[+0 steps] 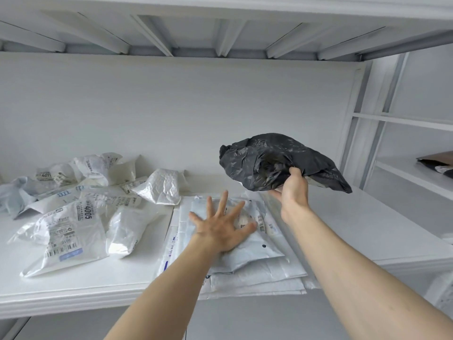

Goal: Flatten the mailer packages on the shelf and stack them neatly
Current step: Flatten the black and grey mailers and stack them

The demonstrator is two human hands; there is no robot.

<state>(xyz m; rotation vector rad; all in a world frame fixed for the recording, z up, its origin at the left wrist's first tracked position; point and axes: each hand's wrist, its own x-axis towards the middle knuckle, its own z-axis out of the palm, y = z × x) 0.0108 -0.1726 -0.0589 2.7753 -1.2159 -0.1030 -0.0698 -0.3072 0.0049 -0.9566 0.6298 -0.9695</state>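
Note:
A stack of flattened white mailers (259, 263) lies on the white shelf (367, 231), its front edge overhanging the shelf lip. My left hand (221, 227) presses flat on the top mailer with its fingers spread. My right hand (293, 192) grips a crumpled black mailer (274, 160) and holds it in the air above the right end of the stack. A heap of several crumpled white mailers (81, 209) with printed labels covers the left part of the shelf.
The upper shelf's underside with ribs (220, 33) hangs close overhead. A neighbouring shelf unit (411, 168) on the right carries a dark package (438, 163). The back wall is plain white. The right part of the shelf is bare.

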